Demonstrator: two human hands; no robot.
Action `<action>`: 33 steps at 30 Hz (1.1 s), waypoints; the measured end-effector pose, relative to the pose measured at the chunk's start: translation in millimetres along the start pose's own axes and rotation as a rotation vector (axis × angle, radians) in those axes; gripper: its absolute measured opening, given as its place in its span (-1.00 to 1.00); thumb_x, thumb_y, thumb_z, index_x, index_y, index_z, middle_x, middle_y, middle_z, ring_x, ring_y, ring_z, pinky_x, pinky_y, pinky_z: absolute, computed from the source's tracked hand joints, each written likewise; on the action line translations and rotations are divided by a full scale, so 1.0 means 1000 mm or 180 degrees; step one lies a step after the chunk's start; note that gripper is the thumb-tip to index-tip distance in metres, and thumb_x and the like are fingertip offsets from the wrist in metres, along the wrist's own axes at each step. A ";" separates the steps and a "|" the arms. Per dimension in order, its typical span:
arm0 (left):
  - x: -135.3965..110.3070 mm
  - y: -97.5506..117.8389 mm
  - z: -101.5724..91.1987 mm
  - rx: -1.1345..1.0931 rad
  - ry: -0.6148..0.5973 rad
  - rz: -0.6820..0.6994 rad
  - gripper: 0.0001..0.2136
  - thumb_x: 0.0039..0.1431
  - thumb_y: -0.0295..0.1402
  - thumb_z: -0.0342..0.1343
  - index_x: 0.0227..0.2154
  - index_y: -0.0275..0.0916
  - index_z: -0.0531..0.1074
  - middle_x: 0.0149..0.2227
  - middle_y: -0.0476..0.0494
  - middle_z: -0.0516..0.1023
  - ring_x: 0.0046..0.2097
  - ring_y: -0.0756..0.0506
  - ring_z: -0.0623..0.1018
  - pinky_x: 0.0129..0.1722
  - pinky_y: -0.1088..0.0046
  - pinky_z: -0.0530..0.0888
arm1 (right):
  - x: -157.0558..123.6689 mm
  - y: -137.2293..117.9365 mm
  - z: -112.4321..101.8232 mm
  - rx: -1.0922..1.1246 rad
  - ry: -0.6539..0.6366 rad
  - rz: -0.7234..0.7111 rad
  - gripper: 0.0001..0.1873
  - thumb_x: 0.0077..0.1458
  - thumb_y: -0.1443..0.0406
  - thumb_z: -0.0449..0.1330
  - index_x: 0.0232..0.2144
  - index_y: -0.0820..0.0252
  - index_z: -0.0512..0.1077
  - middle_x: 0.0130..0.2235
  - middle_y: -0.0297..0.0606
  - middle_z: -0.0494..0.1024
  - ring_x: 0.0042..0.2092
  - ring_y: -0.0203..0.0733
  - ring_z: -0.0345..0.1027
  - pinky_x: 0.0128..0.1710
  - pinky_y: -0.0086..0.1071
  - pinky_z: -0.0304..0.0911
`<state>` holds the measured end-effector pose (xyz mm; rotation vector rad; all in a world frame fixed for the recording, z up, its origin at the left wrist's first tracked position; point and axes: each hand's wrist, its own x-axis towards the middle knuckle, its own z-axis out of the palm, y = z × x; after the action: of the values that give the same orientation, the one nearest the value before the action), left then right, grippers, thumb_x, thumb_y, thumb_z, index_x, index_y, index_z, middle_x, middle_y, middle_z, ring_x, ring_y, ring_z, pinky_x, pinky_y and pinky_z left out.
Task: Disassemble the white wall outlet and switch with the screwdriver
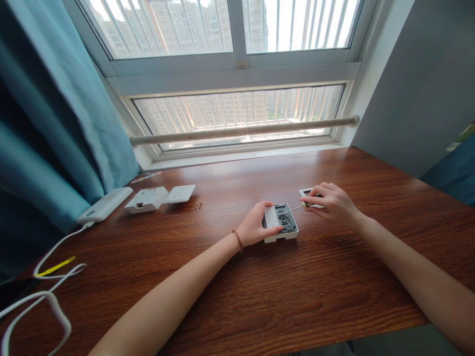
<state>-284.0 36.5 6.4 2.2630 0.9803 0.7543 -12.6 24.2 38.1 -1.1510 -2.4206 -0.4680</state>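
A wall switch module (285, 225) with a white frame and grey inner parts lies on the wooden table (260, 296). My left hand (256, 225) grips its left side, fingers curled over the white rocker. My right hand (330, 202) is closed on a small screwdriver (293, 209) whose thin shaft points left into the grey inside of the module. A white part (305, 192) lies just behind my right hand, partly hidden by the fingers.
Two white switch parts (146, 199) (180, 194) and two small screws (198, 205) lie at the back left. A white power bank (106, 204) with a white cable (52, 296) sits by the teal curtain (55, 123). A window runs behind the table.
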 end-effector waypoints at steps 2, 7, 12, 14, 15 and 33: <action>0.000 0.001 0.000 -0.0016 0.0000 -0.0011 -0.44 -0.08 -0.08 0.15 -0.05 -0.26 0.18 -0.06 -0.27 0.36 -0.06 -0.19 0.39 -0.06 0.24 0.33 | 0.000 0.002 0.003 0.0140 -0.0034 0.0060 -0.71 0.08 0.13 0.11 -0.15 0.00 0.47 -0.31 -0.22 0.46 -0.29 -0.18 0.25 -0.26 -0.32 0.11; 0.000 0.002 -0.001 -0.0066 0.0026 -0.0032 -0.45 -0.09 -0.10 0.16 -0.06 -0.24 0.20 -0.07 -0.25 0.37 -0.06 -0.20 0.39 -0.05 0.22 0.32 | 0.000 0.003 0.005 0.0400 -0.0039 0.0094 -0.71 0.06 0.14 0.14 -0.17 0.01 0.48 -0.34 -0.23 0.48 -0.31 -0.19 0.27 -0.27 -0.34 0.14; 0.000 0.003 -0.002 -0.0086 0.0056 -0.0036 -0.46 -0.09 -0.10 0.16 -0.07 -0.25 0.20 -0.08 -0.24 0.38 -0.07 -0.20 0.40 -0.07 0.23 0.33 | -0.001 0.003 0.010 0.0698 -0.0120 0.0179 -0.73 0.06 0.15 0.13 -0.18 0.03 0.49 -0.35 -0.23 0.49 -0.31 -0.20 0.31 -0.32 -0.37 0.17; -0.001 0.003 -0.002 -0.0095 0.0053 -0.0054 -0.46 -0.09 -0.10 0.17 -0.07 -0.24 0.20 -0.09 -0.23 0.39 -0.08 -0.19 0.40 -0.08 0.24 0.34 | -0.002 0.003 0.012 0.0849 -0.0175 0.0201 -0.73 0.06 0.17 0.14 -0.18 0.04 0.49 -0.36 -0.24 0.50 -0.32 -0.21 0.33 -0.34 -0.39 0.18; -0.001 0.004 -0.002 -0.0096 0.0055 -0.0054 -0.46 -0.09 -0.10 0.17 -0.07 -0.24 0.20 -0.09 -0.23 0.39 -0.08 -0.19 0.40 -0.08 0.25 0.34 | -0.002 0.003 0.013 0.0904 -0.0201 0.0217 -0.74 0.06 0.17 0.14 -0.18 0.04 0.49 -0.36 -0.24 0.50 -0.32 -0.22 0.34 -0.35 -0.40 0.18; 0.000 0.003 -0.001 0.0241 0.0878 0.0695 -0.47 -0.12 -0.14 0.20 -0.12 -0.23 0.16 0.00 -0.30 0.25 0.08 -0.22 0.25 0.08 0.15 0.20 | 0.000 0.005 0.006 0.1257 0.0124 0.0812 -0.73 -0.04 0.14 0.21 -0.30 0.14 0.51 -0.38 -0.24 0.51 -0.34 -0.20 0.36 -0.34 -0.39 0.22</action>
<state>-282.8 35.1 9.3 2.4016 0.9038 1.1663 -10.2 29.5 33.4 -1.2293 -2.1598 0.0659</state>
